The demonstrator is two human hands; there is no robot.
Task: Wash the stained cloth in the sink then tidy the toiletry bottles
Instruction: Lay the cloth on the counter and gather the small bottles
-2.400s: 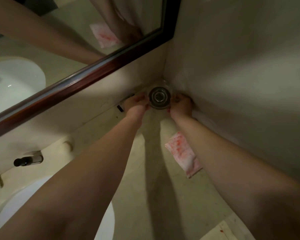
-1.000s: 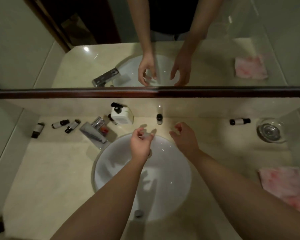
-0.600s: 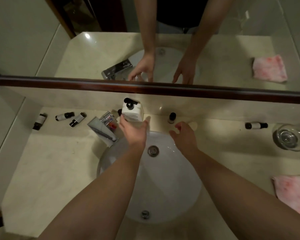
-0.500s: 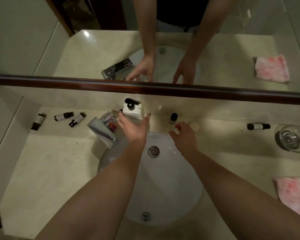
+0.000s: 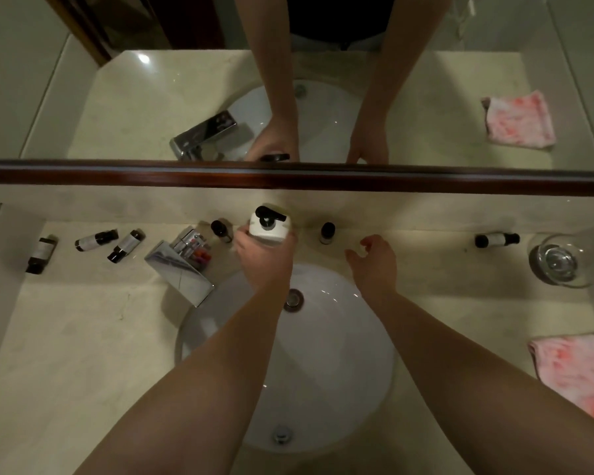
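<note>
My left hand grips a white pump bottle with a black pump, at the back rim of the round white sink. My right hand hovers with loosely curled fingers over the sink's back right rim and holds nothing. The red-stained white cloth lies folded on the counter at the right edge. Three small dark bottles lie on their sides at the far left. Two small bottles stand upright by the wall, one left of the pump bottle and one right of it. Another bottle lies at the right.
A chrome tap stands left of the sink, with a drain in the basin. An upturned glass sits in the right corner. A dark-framed mirror runs along the wall above the beige counter.
The view swung from the glass in the right corner to the sink. My left hand reached forward and took hold of the pump bottle; my right hand stayed near the sink's back rim.
</note>
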